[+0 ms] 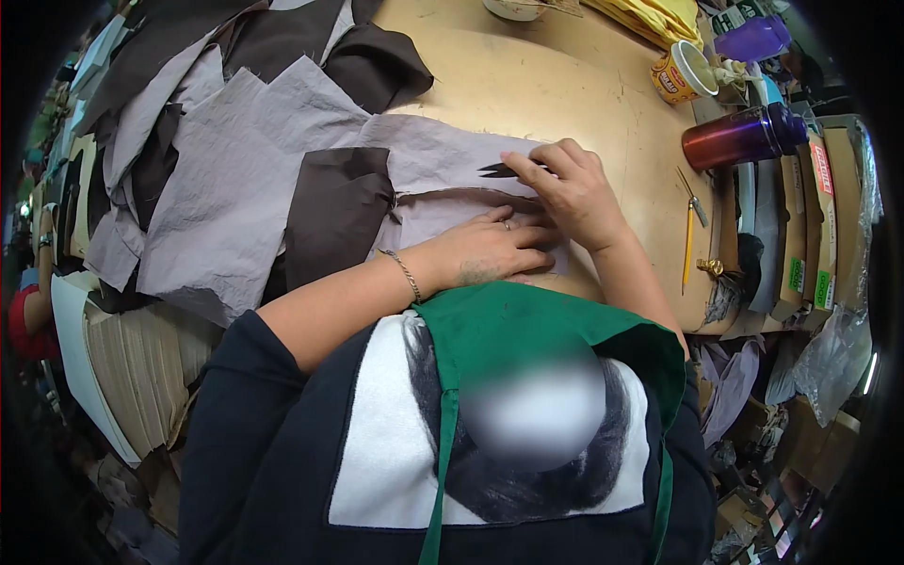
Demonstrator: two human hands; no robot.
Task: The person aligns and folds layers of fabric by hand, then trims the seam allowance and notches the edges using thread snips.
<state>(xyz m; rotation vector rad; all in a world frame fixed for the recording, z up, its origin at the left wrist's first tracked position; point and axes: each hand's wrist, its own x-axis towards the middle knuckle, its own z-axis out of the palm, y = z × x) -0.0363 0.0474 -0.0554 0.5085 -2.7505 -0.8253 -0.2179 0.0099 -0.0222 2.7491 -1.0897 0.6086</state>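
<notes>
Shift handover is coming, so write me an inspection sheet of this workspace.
Surface: tan table, partly covered by cloth.
Job's things: pale grey cloth, dark brown cloth, black pointed tool.
Clutter: yellow-red cup, purple-red bottle and thin yellow stick toward the right.
Hands: left hand lies flat on the grey cloth; right hand holds the black tool.
Cables: nothing seen.
Surroundings: cardboard at right, layered stack at left.

Tan table [556,89]; cartons [829,217] standing along its right edge; boxes [817,450] lower right; bright light strip [870,373], far right; dim clutter [38,174], far left.
</notes>
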